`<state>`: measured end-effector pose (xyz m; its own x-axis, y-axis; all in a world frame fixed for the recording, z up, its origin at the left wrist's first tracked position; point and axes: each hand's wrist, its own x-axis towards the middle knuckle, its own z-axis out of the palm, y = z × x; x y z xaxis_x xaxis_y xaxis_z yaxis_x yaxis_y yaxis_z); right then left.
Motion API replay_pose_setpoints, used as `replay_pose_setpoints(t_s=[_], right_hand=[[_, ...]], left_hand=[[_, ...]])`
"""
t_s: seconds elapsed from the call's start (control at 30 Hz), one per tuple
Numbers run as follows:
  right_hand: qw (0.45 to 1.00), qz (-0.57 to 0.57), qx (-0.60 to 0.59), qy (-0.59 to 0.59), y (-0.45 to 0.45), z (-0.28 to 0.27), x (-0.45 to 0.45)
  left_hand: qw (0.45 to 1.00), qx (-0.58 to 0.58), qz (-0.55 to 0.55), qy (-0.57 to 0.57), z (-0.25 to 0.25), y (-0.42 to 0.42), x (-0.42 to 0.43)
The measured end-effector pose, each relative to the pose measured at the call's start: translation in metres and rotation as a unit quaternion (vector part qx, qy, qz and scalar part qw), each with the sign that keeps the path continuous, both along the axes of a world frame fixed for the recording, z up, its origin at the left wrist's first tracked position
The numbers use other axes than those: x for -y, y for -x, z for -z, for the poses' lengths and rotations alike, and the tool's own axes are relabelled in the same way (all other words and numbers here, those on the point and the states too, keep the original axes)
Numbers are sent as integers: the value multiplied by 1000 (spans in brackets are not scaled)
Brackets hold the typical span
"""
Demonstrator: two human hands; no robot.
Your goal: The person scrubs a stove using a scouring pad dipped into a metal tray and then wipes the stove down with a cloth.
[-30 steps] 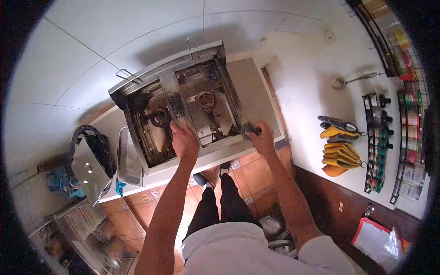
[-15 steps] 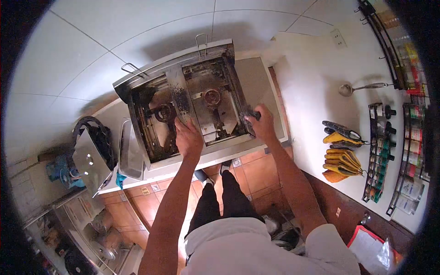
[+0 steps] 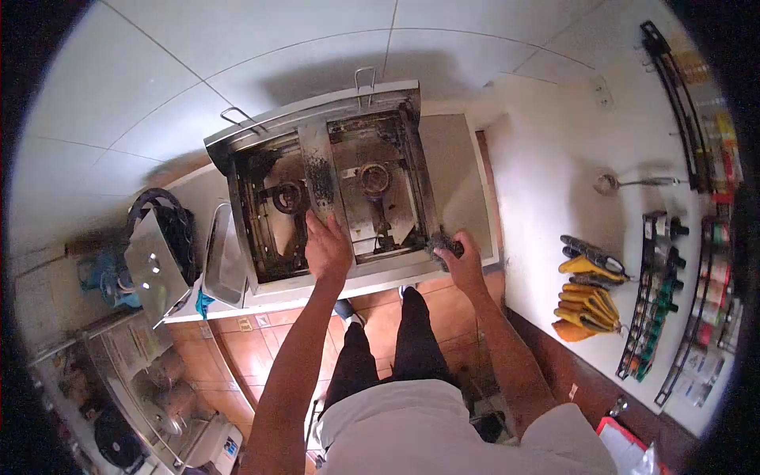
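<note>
A metal two-burner stove (image 3: 317,281) stands on the counter, its inside dark with grime. My left hand (image 3: 328,252) lies with fingers spread on the front end of the middle strip (image 3: 318,166), between the left burner (image 3: 288,198) and the right burner (image 3: 374,180). In my right hand (image 3: 465,265) is a dark scouring pad (image 3: 444,246), gripped at the stove's front right corner. Black specks cover part of the middle strip.
Left of the stove are a metal tray (image 3: 224,261), a metal sheet (image 3: 154,265) and a black rack. Wire handles rise behind it. On the right wall hang a ladle (image 3: 608,184), yellow mitts (image 3: 587,307) and spice racks (image 3: 653,305).
My right hand has moved with the pad toward me, down the stove's right side to its front corner. My left hand stays on the middle strip. The camera view has shifted slightly.
</note>
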<state>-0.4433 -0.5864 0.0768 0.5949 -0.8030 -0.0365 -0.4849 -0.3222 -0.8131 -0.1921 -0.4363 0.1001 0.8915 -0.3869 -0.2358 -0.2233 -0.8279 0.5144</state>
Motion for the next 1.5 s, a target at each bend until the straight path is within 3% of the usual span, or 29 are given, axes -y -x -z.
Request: replay_pose_setpoints(t_s=[0.13,0.2,0.3,0.33,0.4,0.43,0.5,0.53,0.63,0.77,0.83,0.9,0.97,1.07,1.13,1.2,1.37,1.43,1.5], right_hand=[[999,-9,35,27,-67,-3,53],[991,-6,74,114,-105,16,89],[991,-1,116,67,-104,4,84],[998,10,58,16,-83,0,61],[998,-7,66,12,-33,11,17],[997,-16,38,-59,-13,-8,3],[994,-9,87,-58,-7,3,-2],[993,-4,101,-67,-20,1,6],[987,29,140,-71,-102,18,64],[976,38,184,-112,-163,51,128],[977,37,129,-166,-127,55,92],[996,50,60,-47,-70,89,30],[986,30,111,-117,-32,77,10],[967,30,57,-246,-73,76,45],[980,73,145,-118,-137,94,89],[947,117,273,-120,-184,87,143],[980,98,60,-165,-114,117,61],[986,69,68,-139,-73,95,37],[973,83,134,-167,-99,93,54]], left_hand=[[999,39,0,-1,6,2,-1],[997,72,13,-3,16,3,-5],[998,63,15,-5,1,3,4],[998,65,23,4,1,4,2],[992,121,21,-4,14,6,-4],[991,129,42,19,20,7,-9],[983,146,92,64,23,3,-12],[996,70,54,-27,2,8,-2],[989,94,85,-80,4,7,-5],[995,59,61,-51,2,9,-1],[993,72,75,-52,7,7,-1],[993,73,80,-46,14,5,-9],[993,68,88,-30,22,0,-19],[990,75,120,-21,9,4,-9],[981,123,144,-51,17,0,-17],[984,111,124,-57,16,2,-12],[992,76,98,-12,22,2,-17],[995,45,88,11,26,-2,-23],[994,56,90,-34,11,1,-14]])
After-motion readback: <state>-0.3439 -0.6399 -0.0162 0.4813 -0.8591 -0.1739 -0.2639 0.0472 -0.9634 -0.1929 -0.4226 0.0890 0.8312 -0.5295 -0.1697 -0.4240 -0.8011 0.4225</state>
